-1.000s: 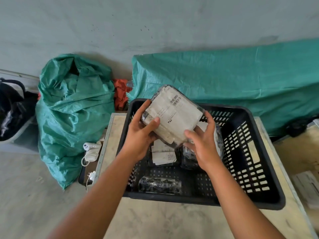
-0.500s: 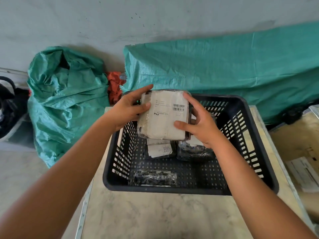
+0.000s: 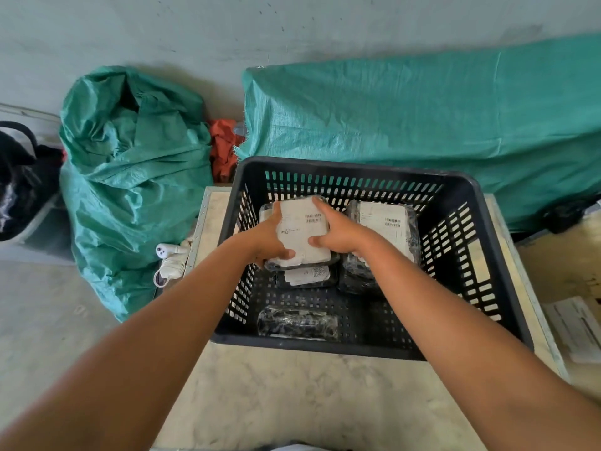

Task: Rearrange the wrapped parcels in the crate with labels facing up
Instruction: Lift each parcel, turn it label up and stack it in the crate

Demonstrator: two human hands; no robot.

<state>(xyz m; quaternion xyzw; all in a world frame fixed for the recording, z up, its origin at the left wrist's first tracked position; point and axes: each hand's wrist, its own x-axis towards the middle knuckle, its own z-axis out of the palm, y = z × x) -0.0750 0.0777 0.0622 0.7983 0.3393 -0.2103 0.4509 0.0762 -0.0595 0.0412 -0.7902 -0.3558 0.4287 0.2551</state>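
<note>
I have both hands down inside the crate (image 3: 494,255), which sits on the table (image 3: 292,395). My left hand (image 3: 265,240) clasps the left edge of a parcel (image 3: 302,234), thumb curled over its near corner; my right hand (image 3: 338,232) clasps the right edge, fingers wrapped along its far side and thumb on its top face. The parcel lies between my palms, flat, with its white label and barcode facing up. It sits in the far left part of the crate, over a second parcel (image 3: 307,275) whose label with a square code pokes out from under its near edge. I cannot tell whether the held parcel rests fully on that one or hangs just above it.

Just right of my right hand lies a third parcel (image 3: 390,229), label up with barcodes showing, partly hidden by my wrist. Near the front wall of the crate lies a fourth parcel (image 3: 297,322), dark and glossy, with no label showing on top, well apart from my hands.

Left of the table slumps a green sack (image 3: 130,177), and behind the crate stretches a green tarp (image 3: 422,118).
</note>
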